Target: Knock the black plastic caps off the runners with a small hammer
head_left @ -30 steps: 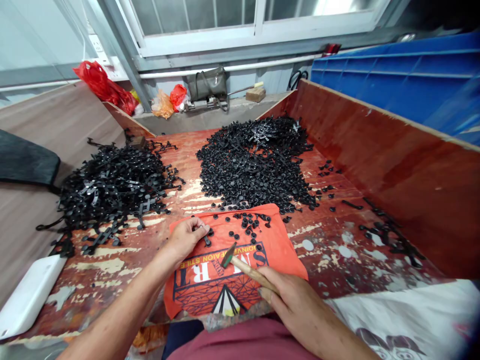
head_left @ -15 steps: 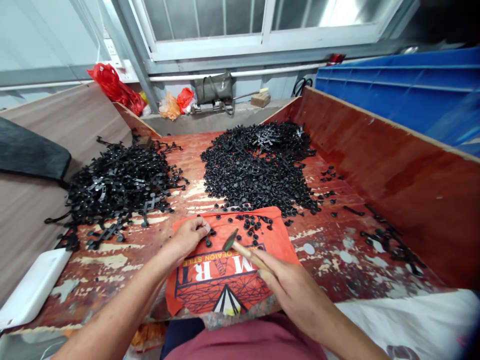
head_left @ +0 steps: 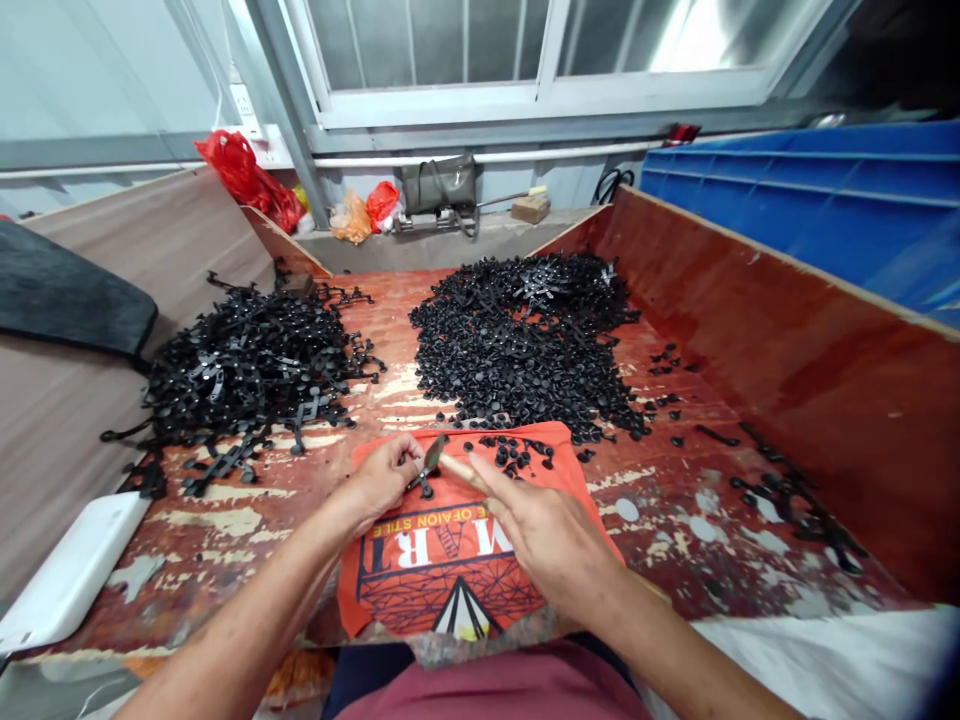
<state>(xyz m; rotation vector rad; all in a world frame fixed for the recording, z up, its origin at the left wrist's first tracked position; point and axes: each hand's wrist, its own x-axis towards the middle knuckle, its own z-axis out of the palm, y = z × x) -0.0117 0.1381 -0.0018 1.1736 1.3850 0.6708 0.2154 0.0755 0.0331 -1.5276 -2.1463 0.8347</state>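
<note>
My right hand is wrapped round the wooden handle of a small hammer. The hammer's dark head is beside the fingertips of my left hand. My left fingers pinch a small black strip-like part with round ends, mostly hidden by the fingers and hammer head. Both hands are over an orange printed cloth at the table's front edge. Several loose black round pieces lie on the cloth, just beyond the hammer.
A large pile of small black pieces covers the middle back of the red table. Another pile of black linked parts lies at left, above a white case. Wooden boards wall the sides; a blue crate stands at right.
My right hand has moved the hammer left and away from me, so its head is now close to my left fingertips. The view has shifted slightly. My left hand keeps its pinch.
</note>
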